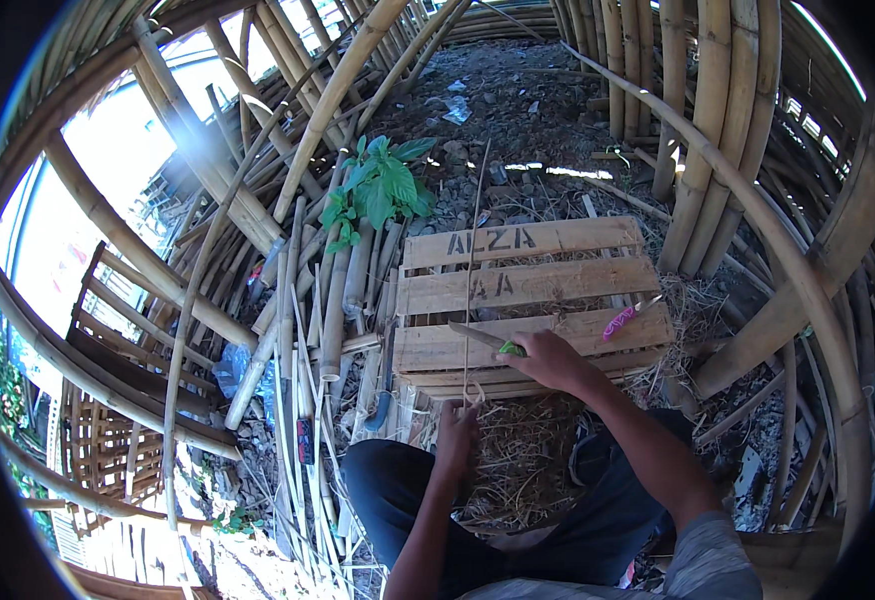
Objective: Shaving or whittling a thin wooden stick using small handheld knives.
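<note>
A slatted wooden crate (548,275) with dark lettering on its top stands in front of my knees. My right hand (550,362) is closed around the green handle of a knife (475,334) over the crate's near slat, the blade pointing left. My left hand (456,435), below the crate's near left edge, grips a thin bamboo strip (471,255). This strip runs up across the crate and past its far edge, with a small curled loop just above my fingers. The blade lies close to the strip; whether they touch I cannot tell. Another knife (620,322), pink-handled, rests on the crate's right side.
Cut bamboo poles (343,300) and thin strips lie piled left of the crate, beside a leafy green plant (383,185). Shavings (523,460) cover the ground between my legs. Upright bamboo posts (723,140) rise at the right. A woven basket (108,450) stands at far left.
</note>
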`<state>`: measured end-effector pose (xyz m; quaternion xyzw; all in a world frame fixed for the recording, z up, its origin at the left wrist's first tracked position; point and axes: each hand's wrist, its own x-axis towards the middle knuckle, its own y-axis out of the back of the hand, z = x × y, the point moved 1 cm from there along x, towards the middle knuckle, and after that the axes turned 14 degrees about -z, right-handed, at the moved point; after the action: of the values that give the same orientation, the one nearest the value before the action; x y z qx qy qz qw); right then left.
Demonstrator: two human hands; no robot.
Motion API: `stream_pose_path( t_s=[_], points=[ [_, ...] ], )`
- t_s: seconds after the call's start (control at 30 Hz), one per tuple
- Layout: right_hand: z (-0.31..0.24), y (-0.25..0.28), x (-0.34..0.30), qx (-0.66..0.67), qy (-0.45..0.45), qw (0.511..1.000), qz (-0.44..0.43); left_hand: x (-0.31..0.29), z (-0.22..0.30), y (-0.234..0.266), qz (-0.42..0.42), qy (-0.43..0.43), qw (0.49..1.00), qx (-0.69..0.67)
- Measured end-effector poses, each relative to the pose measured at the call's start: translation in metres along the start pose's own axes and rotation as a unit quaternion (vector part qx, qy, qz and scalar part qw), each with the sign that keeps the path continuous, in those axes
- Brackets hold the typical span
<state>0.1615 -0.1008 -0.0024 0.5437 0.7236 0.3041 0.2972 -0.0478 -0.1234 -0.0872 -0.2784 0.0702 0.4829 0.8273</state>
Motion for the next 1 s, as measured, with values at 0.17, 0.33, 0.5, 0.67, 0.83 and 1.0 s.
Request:
stream_pose_path(
  t_s=[0.17,0.33,0.5,0.67,0.83,1.0],
  points=[
    [0.001,-0.001,0.004,0.02,0.0,1.0,0.009,-0.002,-0.001,0.007,0.009,-0.056,0.988,0.144],
    [0.002,-0.019,0.006,-0.003,0.003,0.995,-0.1,0.002,-0.004,0.009,-0.052,-0.022,0.998,-0.027],
    [0.01,-0.049,0.009,0.031,0.024,0.997,-0.073,0.002,-0.007,0.015,-0.108,-0.017,0.99,-0.093],
    [0.01,-0.048,0.026,0.224,-0.107,0.967,-0.062,-0.001,-0.008,0.011,0.072,-0.081,0.973,0.202],
    [-0.004,-0.086,0.041,0.526,0.027,0.849,0.052,-0.002,-0.01,-0.016,0.142,-0.121,0.94,0.285],
    [-0.015,-0.069,0.043,0.481,0.041,0.871,0.092,-0.025,0.021,-0.039,0.101,-0.064,0.918,0.377]
  ],
)
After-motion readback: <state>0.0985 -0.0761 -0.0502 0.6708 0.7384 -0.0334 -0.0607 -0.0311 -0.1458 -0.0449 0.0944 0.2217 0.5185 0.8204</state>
